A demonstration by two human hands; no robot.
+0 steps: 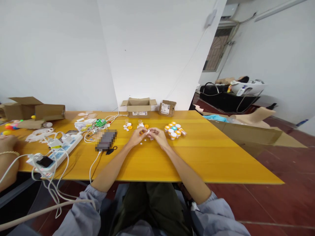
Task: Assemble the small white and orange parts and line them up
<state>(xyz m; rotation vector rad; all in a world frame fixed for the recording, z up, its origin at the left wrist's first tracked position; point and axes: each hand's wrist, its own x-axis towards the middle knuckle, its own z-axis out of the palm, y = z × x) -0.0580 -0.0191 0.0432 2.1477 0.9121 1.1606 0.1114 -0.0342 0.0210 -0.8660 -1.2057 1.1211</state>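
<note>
My left hand [137, 136] and my right hand [158, 137] meet above the table, fingertips pinched together on a small white piece [148, 131]. Its exact kind is too small to make out, and the fingers partly cover it. Just under the fingers lie a pinkish bit and a few tiny white discs [141, 143]. Beyond my hands are small white parts [140, 125] with an orange lid [146, 126], and a second small group with another orange lid [130, 127]. Right of my right hand stands a cluster of clear jars [173, 134] with orange, white and teal lids.
An open cardboard box [139, 108] and a smaller one [167, 108] stand against the wall. Left are a blurred dark device [106, 141], a power strip [66, 150] with tangled cables, and another person's arm [8, 160]. A large carton [231, 132] sits beyond the table's right edge.
</note>
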